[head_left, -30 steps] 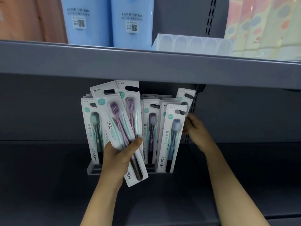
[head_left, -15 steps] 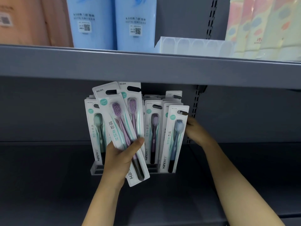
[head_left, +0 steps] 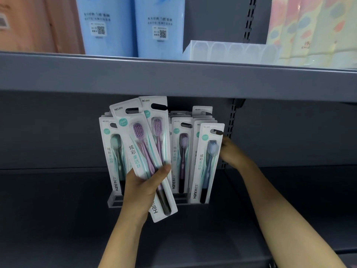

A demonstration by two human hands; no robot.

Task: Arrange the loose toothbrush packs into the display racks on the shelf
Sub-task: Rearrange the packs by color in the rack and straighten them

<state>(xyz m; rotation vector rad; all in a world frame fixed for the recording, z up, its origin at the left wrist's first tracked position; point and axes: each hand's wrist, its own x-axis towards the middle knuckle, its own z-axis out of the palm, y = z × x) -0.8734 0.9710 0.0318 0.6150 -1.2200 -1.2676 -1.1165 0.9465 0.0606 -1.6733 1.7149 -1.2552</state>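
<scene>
While the left hand (head_left: 142,192) grips two purple toothbrush packs (head_left: 144,157) low on their cards, thumb across the front, their long axes run upward, heads up, fanned slightly left. They look light, stiff and slick, best pinched at the card edges. Just behind that grip stands the clear rack (head_left: 116,201). The right hand (head_left: 230,153) reaches behind the blue pack (head_left: 207,163); I cannot tell its hold.
</scene>
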